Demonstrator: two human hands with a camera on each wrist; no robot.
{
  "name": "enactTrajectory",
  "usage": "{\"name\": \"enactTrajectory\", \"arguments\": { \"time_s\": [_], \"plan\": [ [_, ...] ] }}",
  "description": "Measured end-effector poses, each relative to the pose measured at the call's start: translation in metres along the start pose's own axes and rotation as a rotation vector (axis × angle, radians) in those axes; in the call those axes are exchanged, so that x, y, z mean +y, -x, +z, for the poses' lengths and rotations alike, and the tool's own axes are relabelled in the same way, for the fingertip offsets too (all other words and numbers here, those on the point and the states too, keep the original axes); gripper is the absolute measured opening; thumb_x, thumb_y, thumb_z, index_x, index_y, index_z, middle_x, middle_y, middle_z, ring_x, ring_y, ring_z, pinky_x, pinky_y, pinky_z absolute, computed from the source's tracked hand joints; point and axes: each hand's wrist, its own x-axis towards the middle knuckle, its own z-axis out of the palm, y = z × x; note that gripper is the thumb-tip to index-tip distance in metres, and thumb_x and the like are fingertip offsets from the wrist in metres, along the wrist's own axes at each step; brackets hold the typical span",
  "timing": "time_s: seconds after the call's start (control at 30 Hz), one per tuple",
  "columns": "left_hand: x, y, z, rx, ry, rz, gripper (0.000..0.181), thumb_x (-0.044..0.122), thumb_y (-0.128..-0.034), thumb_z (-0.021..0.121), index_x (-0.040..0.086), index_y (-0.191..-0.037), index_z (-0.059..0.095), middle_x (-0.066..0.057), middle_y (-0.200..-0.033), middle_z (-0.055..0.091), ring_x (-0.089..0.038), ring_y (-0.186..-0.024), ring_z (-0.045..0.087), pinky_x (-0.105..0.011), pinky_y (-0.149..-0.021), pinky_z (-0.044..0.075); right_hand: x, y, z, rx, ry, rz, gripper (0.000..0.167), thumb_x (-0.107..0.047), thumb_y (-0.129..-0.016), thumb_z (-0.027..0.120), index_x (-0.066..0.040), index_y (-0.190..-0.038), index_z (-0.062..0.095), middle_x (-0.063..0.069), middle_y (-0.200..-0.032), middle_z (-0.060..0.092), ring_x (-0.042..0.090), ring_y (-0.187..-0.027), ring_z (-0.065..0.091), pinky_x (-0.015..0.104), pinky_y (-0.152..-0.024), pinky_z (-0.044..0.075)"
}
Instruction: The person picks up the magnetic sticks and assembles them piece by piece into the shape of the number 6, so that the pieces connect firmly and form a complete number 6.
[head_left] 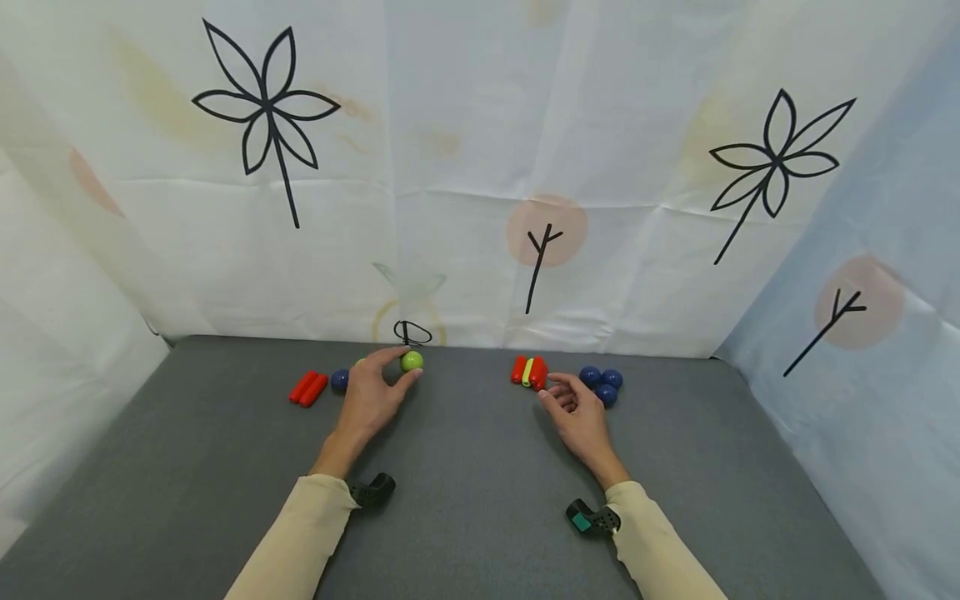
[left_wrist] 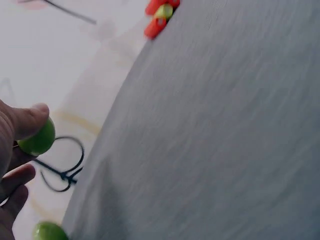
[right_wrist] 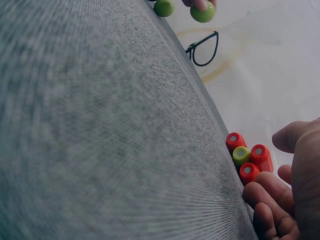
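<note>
My left hand (head_left: 371, 400) pinches a green ball (head_left: 412, 361) between thumb and fingers; the left wrist view shows the ball (left_wrist: 40, 137) against the thumb. A second green ball (left_wrist: 50, 231) lies below it there, mostly behind the hand in the head view. My right hand (head_left: 581, 417) is beside a small pile of red pieces (head_left: 538, 372) and a yellow-green piece (head_left: 527, 372), its fingers loosely bent. In the right wrist view one red piece (right_wrist: 260, 154) rests on top of the others, near the fingers (right_wrist: 272, 192); nothing is seen held.
Two red pieces (head_left: 309, 389) lie side by side at the left, next to a blue ball (head_left: 340, 382). Blue balls (head_left: 606, 394) are clustered right of the right hand. A patterned white cloth (head_left: 465, 275) hangs behind the grey table (head_left: 480, 500).
</note>
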Motion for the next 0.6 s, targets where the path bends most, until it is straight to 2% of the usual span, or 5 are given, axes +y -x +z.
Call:
{"name": "enactTrajectory", "arguments": {
  "time_s": [0.13,0.23,0.43,0.6],
  "plan": [
    [0.002,0.007,0.008,-0.043,0.189,-0.110,0.046,0.014,-0.0884,0.082,0.001,-0.131,0.068,-0.018,-0.128,0.067,-0.035,-0.117,0.064,-0.052,-0.100,0.049,0.001,0.000,-0.001,-0.003,-0.001,-0.005,0.034,-0.017,-0.096,0.073,-0.002,-0.126,0.066,0.009,-0.099,0.067,0.018,-0.082,0.060,0.019,-0.071,0.048],
    [-0.003,0.011,0.014,-0.074,0.270,-0.141,0.047,0.012,-0.0874,0.082,-0.002,-0.130,0.067,-0.019,-0.125,0.068,-0.034,-0.112,0.067,-0.048,-0.095,0.053,0.001,0.000,0.000,-0.004,0.003,-0.007,0.035,-0.017,-0.095,0.074,-0.003,-0.126,0.066,0.009,-0.099,0.068,0.016,-0.082,0.059,0.019,-0.071,0.048],
    [-0.011,0.016,0.023,-0.090,0.333,-0.158,0.046,0.006,-0.0842,0.084,-0.004,-0.127,0.068,-0.021,-0.121,0.070,-0.034,-0.108,0.069,-0.042,-0.091,0.056,0.001,-0.001,0.000,0.009,0.010,-0.012,0.039,-0.018,-0.092,0.079,-0.003,-0.126,0.066,0.011,-0.102,0.068,0.017,-0.081,0.060,0.020,-0.070,0.049],
    [-0.012,0.017,0.025,-0.111,0.333,-0.158,0.045,0.007,-0.0844,0.084,-0.003,-0.126,0.069,-0.020,-0.118,0.071,-0.033,-0.105,0.070,-0.041,-0.090,0.056,-0.004,-0.004,0.003,0.057,0.062,0.015,0.050,-0.025,-0.086,0.084,-0.003,-0.128,0.066,0.015,-0.109,0.062,0.022,-0.083,0.062,0.025,-0.072,0.050]
  ]
}}
